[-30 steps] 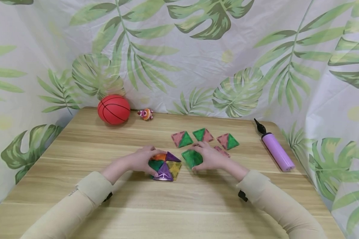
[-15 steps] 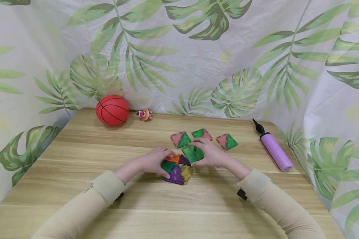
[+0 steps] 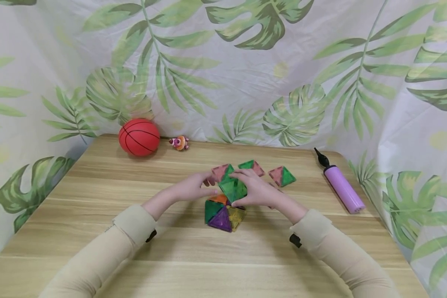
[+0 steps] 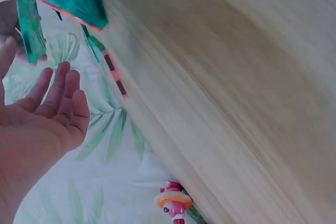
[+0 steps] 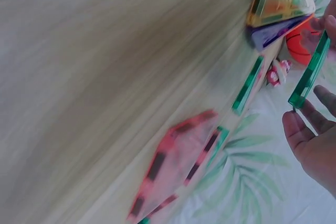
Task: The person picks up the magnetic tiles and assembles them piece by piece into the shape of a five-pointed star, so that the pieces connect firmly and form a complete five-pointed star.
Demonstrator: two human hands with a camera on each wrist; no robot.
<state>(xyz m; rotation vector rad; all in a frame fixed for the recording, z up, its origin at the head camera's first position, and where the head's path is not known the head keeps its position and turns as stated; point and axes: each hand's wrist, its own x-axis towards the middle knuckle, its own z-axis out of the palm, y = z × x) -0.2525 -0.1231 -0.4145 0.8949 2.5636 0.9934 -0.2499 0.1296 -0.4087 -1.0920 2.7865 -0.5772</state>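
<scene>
My right hand pinches a green translucent magnetic tile above the table, its thumb and fingers at the tile's edges. In the right wrist view the tile appears edge-on. My left hand is held just left of that tile, fingers loosely spread; the left wrist view shows its palm with nothing in it. Just in front of the hands stands a multicoloured magnetic-tile shape with green, purple, yellow and orange triangles. The raised tile and right hand partly cover its back side.
Behind the hands lie pink-and-green tile pairs, with a pink tile partly hidden by my right hand. A red ball and small figurine sit at the back left. A purple hand pump lies at right.
My left hand slid the multicoloured tile shape rightward, then let go of it and moved up and back. My right hand lifted the green tile and brought it slightly left.
</scene>
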